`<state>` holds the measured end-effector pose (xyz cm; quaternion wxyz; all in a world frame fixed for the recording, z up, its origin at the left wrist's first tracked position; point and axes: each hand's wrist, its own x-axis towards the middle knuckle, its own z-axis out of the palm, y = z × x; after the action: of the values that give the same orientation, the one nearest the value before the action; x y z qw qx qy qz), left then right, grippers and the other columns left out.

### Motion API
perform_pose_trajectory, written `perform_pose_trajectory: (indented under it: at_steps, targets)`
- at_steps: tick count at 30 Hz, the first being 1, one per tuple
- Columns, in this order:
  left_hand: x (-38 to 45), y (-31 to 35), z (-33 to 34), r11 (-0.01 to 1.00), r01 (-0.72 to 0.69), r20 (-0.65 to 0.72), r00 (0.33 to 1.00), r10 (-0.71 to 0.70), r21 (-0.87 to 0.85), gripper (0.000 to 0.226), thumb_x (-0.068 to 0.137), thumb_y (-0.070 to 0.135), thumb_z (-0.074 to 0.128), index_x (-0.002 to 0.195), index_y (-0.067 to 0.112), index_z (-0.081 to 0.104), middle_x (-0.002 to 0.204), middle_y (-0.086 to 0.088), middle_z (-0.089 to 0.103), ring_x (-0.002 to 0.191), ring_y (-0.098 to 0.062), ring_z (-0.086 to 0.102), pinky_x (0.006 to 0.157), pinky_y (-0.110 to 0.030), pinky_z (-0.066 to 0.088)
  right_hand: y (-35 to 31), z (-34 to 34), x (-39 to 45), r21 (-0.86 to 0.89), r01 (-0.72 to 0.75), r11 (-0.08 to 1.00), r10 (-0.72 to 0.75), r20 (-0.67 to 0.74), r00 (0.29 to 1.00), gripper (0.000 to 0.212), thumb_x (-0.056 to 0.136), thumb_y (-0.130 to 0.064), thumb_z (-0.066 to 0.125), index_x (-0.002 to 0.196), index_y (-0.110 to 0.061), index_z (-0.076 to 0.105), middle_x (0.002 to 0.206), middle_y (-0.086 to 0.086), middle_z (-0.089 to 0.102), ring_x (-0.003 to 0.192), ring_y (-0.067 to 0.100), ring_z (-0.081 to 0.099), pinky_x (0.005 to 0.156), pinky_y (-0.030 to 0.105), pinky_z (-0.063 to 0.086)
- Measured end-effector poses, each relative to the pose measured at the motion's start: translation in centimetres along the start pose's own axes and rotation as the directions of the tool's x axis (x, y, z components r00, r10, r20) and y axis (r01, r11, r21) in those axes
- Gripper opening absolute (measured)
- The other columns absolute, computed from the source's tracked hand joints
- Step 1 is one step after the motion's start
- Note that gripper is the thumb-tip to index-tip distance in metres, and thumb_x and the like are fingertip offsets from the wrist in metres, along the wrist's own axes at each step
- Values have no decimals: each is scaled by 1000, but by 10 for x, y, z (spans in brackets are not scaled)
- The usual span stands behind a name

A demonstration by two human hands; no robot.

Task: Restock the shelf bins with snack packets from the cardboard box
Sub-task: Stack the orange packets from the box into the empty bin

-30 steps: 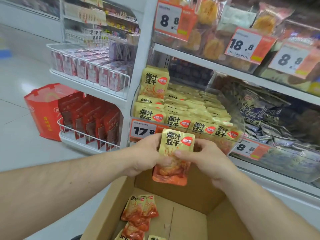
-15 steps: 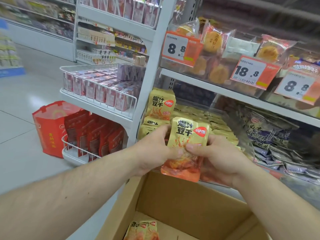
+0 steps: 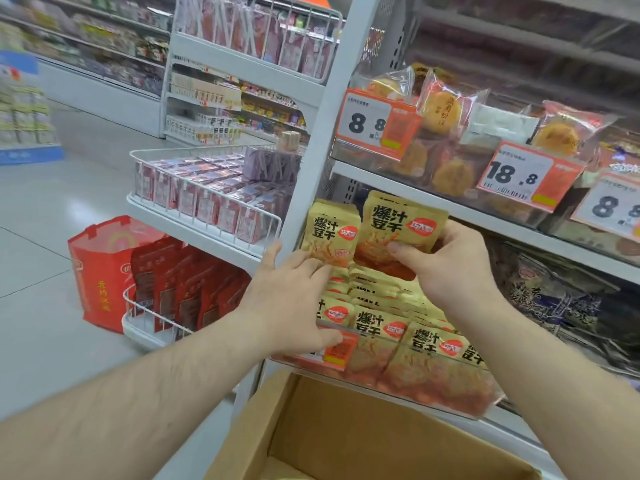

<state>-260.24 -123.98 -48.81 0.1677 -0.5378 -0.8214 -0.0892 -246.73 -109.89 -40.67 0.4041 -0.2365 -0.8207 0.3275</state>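
Note:
My right hand (image 3: 446,268) grips a yellow and orange snack packet (image 3: 398,226) upright over the back of a clear shelf bin (image 3: 398,386). The bin is packed with several matching packets (image 3: 426,344). My left hand (image 3: 294,299) rests over the bin's left side, fingers spread against an upright packet (image 3: 329,233), thumb at the bin's front lip near an orange price tag (image 3: 341,348). The open cardboard box (image 3: 311,427) stands below the bin; its contents are out of view.
A white shelf post (image 3: 322,140) runs up beside my left hand. Wire baskets (image 3: 207,199) of pink and red packets stand to the left, with a red bag (image 3: 100,268) on the floor. The shelf above (image 3: 450,202) carries pastry packs and price tags; dark packets lie in the bin to the right (image 3: 571,299).
Both hands rose from over the box to the bin. My left hand let go of the packet and moved onto the bin's left side; my right hand carried the packet up and back.

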Motion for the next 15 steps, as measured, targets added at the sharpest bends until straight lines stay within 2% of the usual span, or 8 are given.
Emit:
perform_pose_trajectory:
  at_steps: [4,8,10,15]
  targets:
    - [-4,-2,5,1000,-5,-57,998,4,-22,97,66,85,31,139,22,46,142,7,46,138,-16,34,118,-50,7,-5,10,9,-61,36,998,-31,71,997,23,76,-20,84,87,-36,72,87,-19,73,88,1,68,89,38,57]
    - [-3,-3,11,997,-12,-120,993,3,-80,91,63,83,38,122,18,60,124,4,59,122,-20,50,107,-45,32,-9,16,17,-78,46,996,-34,149,988,22,77,-19,83,91,-34,74,90,-18,74,90,1,68,90,36,56]
    - [-3,-4,14,995,-20,-133,991,6,-102,89,63,83,40,119,17,61,121,4,60,118,-21,52,100,-42,38,-11,18,21,-78,57,995,-43,175,984,22,77,-19,83,92,-33,75,90,-18,74,90,2,69,90,36,56]
    - [-4,-4,20,991,-45,-203,979,19,-122,87,63,81,43,117,16,63,118,2,62,114,-22,55,94,-41,45,-11,24,25,-73,71,995,-50,251,967,22,77,-18,84,94,-29,75,89,-17,75,88,1,70,88,35,57]
